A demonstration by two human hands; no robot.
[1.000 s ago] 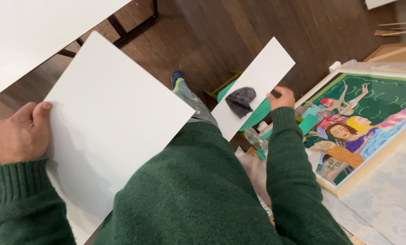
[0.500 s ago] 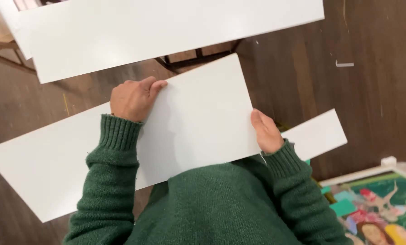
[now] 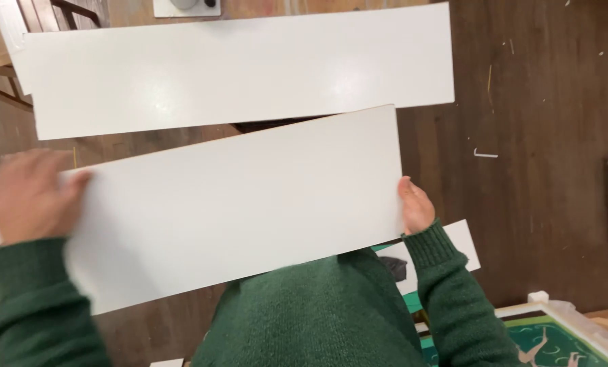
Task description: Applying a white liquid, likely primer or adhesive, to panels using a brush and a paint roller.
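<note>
Nearest you, at the bottom of the frame, your green sweater (image 3: 317, 312) fills the view, with a corner of a colourful painting (image 3: 562, 340) at the lower right. Across the middle you hold a long white board (image 3: 242, 204), tilted up to the right. Your left hand (image 3: 25, 197), blurred at the left edge, lies over its left end; how firmly it closes I cannot tell. Your right hand (image 3: 416, 205) grips the right end. Beyond, a larger white panel (image 3: 236, 68) spans the top above the dark wood floor (image 3: 542, 102).
</note>
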